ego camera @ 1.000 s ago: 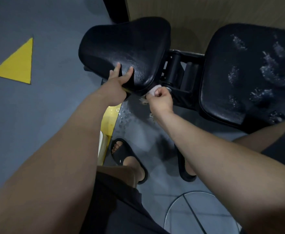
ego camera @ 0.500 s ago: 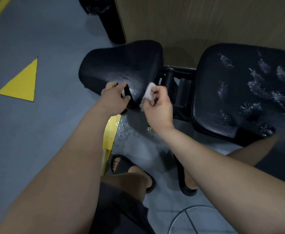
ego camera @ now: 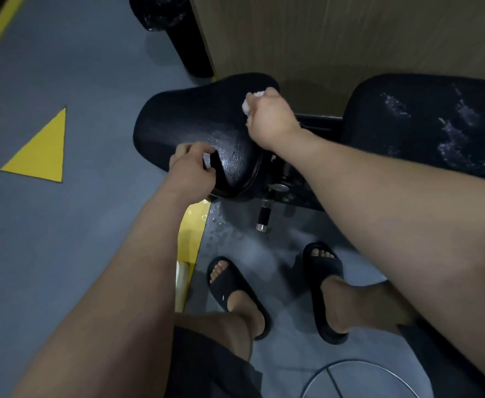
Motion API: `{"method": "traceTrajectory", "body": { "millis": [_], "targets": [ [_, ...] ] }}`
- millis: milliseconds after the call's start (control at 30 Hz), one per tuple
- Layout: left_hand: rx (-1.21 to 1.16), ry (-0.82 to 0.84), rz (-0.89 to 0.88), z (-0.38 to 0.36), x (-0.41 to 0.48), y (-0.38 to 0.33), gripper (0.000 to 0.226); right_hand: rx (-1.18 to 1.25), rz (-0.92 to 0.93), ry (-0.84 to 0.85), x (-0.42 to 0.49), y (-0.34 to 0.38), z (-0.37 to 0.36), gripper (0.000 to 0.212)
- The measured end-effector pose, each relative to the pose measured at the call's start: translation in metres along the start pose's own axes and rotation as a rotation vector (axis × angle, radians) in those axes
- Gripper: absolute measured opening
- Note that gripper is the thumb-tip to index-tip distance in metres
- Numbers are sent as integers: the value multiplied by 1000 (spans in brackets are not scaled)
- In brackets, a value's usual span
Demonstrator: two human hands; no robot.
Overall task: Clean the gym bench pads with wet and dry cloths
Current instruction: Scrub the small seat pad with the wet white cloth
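A black seat pad of the gym bench fills the middle of the view, its near part glistening wet. My right hand grips a small white cloth and presses it on the pad's far right edge. My left hand holds the pad's near edge, fingers curled over it. To the right lies the larger black back pad, streaked with white wet marks.
A black metal hinge frame with a pull pin joins the two pads. A brown wall stands right behind the bench. My feet in black slides stand on wet grey floor with yellow markings.
My right hand has carried the cloth from the pad's near right underside up to its far right top edge. My left hand has stayed on the near edge. The view has tilted down.
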State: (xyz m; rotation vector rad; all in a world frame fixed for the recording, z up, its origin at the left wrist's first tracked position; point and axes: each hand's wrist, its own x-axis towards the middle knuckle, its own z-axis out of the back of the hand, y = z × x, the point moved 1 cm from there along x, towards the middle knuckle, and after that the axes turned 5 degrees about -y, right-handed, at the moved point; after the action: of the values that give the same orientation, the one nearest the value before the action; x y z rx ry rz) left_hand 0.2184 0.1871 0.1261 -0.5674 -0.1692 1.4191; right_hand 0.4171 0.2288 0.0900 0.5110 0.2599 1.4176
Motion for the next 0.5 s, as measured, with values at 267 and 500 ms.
{"method": "traceTrajectory", "body": {
  "millis": [267,500],
  "targets": [
    [-11,-70,70,-6,10,-10,34,20,342,84,-100,4,6,39],
    [5,-44,65,-4,9,-9,35,-19,247,-33,-19,-7,4,34]
  ]
}}
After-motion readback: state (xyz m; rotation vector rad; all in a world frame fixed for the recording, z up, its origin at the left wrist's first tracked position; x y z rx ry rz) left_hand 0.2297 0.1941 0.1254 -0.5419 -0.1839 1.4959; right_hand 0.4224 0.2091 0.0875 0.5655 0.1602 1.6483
